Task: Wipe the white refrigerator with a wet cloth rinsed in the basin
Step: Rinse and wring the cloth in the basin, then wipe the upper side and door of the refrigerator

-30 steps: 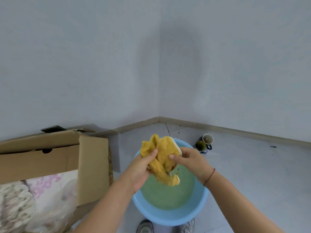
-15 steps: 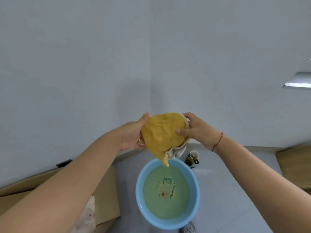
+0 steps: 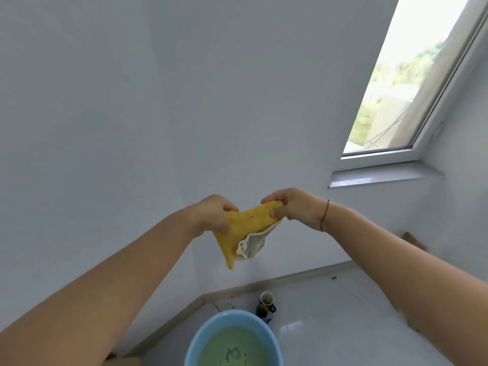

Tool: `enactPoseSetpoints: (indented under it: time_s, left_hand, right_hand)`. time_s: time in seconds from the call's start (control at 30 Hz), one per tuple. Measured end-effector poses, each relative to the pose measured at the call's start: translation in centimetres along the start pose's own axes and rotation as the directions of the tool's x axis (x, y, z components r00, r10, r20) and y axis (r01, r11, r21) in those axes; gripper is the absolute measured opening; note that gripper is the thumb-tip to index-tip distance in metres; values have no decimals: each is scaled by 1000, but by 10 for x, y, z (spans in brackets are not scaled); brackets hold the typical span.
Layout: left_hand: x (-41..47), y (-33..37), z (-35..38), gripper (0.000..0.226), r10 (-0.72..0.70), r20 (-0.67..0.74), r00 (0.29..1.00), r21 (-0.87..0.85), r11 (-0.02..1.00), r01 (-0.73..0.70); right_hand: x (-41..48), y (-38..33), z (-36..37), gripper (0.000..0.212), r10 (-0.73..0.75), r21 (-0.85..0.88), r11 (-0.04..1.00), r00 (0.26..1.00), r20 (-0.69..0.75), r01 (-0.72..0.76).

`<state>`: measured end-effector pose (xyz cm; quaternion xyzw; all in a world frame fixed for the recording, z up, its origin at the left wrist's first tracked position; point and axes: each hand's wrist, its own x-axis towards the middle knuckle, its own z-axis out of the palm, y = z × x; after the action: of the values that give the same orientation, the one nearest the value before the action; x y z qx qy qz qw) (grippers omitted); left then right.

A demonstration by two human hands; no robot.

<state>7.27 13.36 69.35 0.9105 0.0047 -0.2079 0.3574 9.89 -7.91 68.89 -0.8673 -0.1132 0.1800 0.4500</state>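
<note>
From the head view, I hold a yellow cloth (image 3: 244, 228) up in front of me with both arms stretched out, just below the middle of the frame. My left hand (image 3: 215, 216) grips the cloth's left upper corner, fingers curled round the fabric and the thumb on top. My right hand (image 3: 293, 210) pinches the right upper corner between thumb and curled fingers. So both hands are closed on the same cloth, 1 at each end, and the top edge runs between them. The rest hangs down to a point. At its lower right a fold turns out a grey underside (image 3: 253, 245) with a pale hem. A thin red string (image 3: 325, 215) circles my right wrist.

The cloth is in the air, well above the blue basin (image 3: 203, 335), which sits on the pale floor (image 3: 330, 320) at the bottom centre of the frame, cut off by the lower edge. It holds greenish water, with a blurred pattern showing through at the bottom.

Just beyond the basin's far right rim stand 2 cups close together near the baseboard: a white cup (image 3: 267, 297) and a dark green mug (image 3: 262, 310).

A window (image 3: 412, 83) fills the upper right of the frame, with a grey sill (image 3: 383, 178) beneath it. Plain grey walls meet in a corner behind the cloth. A bit of brown cardboard (image 3: 412, 238) shows at the right edge above my right forearm.
</note>
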Motion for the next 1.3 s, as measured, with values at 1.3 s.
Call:
enactPoseSetpoints:
  time_s: [1.3]
  left_hand:
    - [66, 707, 471, 42, 753, 391, 529, -704, 615, -356]
  right_hand:
    - [-474, 288, -504, 25, 327, 325, 943, -19, -945, 67]
